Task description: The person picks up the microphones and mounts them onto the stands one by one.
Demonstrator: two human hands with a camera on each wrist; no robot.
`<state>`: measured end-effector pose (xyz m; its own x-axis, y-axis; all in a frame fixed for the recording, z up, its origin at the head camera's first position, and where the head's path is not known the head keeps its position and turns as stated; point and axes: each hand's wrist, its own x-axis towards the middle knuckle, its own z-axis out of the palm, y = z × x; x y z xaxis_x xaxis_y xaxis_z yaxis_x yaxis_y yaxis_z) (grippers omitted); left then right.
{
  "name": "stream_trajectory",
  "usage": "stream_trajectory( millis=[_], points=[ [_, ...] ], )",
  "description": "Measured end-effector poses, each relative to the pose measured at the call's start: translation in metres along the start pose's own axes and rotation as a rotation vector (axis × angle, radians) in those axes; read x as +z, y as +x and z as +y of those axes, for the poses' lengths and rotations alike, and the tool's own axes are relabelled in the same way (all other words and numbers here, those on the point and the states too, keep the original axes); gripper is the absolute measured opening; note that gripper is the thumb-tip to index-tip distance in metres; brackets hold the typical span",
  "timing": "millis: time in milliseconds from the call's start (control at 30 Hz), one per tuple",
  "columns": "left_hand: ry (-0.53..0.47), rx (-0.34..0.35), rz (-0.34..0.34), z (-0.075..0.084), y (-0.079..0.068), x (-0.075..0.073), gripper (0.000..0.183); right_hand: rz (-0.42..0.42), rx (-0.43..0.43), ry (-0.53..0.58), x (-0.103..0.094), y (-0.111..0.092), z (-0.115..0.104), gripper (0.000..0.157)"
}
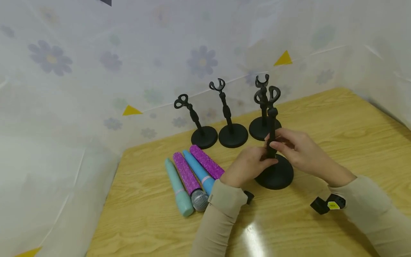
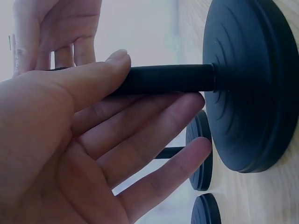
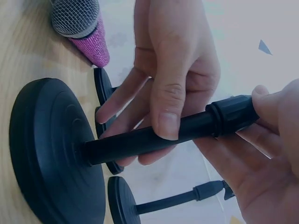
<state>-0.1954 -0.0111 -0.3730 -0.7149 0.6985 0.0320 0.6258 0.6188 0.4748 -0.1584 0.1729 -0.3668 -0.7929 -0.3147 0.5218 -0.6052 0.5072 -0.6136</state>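
A black desktop microphone stand (image 1: 277, 180) stands on its round base, its forked clip (image 1: 273, 95) up top. My left hand (image 1: 245, 165) holds the lower pole (image 2: 173, 78) between thumb and fingers, just above the base. Higher up, my right hand (image 1: 297, 150) pinches the ribbed collar (image 3: 233, 114) with thumb and fingers. To the left lie several microphones: a teal one (image 1: 178, 189), a purple glitter one (image 1: 186, 173) with a silver mesh head, a blue one (image 1: 199, 169), and another purple glitter one (image 1: 207, 162). My left hand and sleeve partly hide the nearer ends of the last two.
Three more black stands line the back of the wooden table (image 1: 138, 200): a left one (image 1: 204, 137), a middle one (image 1: 233, 136) and a right one (image 1: 257, 129), partly behind the held stand. A flower-patterned sheet (image 1: 154, 64) hangs behind the table.
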Motion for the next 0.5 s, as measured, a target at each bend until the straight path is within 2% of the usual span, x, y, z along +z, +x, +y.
stream_trajectory(
  millis=[267, 500],
  points=[
    [0.053, -0.012, -0.029, -0.002, -0.012, -0.006, 0.021, -0.015, -0.067, 0.055, 0.009, 0.002, -0.002, 0.019],
    [0.056, -0.035, -0.038, 0.001, -0.025, -0.013, 0.022, -0.023, -0.077, 0.055, 0.011, 0.001, -0.004, 0.023]
  ],
)
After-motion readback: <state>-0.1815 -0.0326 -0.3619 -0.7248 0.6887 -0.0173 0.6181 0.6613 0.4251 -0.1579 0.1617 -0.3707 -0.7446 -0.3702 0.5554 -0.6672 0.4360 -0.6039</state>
